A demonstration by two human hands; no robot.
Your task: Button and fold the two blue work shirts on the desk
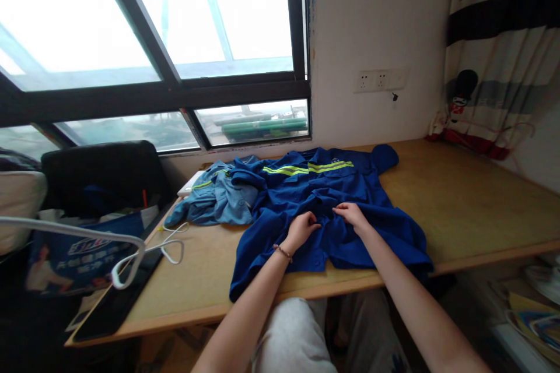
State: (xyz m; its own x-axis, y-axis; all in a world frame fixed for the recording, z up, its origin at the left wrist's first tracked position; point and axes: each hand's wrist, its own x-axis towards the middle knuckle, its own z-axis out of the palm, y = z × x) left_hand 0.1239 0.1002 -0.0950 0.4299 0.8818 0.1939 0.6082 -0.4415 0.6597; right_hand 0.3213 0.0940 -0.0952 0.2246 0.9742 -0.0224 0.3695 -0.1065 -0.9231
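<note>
A dark blue work jacket (324, 198) with yellow-green reflective stripes lies spread on the wooden table (464, 210). My left hand (303, 227), a bead bracelet at its wrist, rests on the jacket's front near the middle with its fingers curled and pinching the cloth. Just to its right, my right hand (353, 214) pinches the same front edge of the fabric. The two hands are a few centimetres apart. A lighter blue garment (216, 198) lies bunched beside the jacket on the left, partly under it.
A white plastic hanger (131, 250) and a white cable lie at the table's left end, beside a dark flat slab (114, 303). A black chair (102, 178) with a printed bag stands left. A window and wall sockets (380, 79) are behind; a curtain (499, 52) hangs right.
</note>
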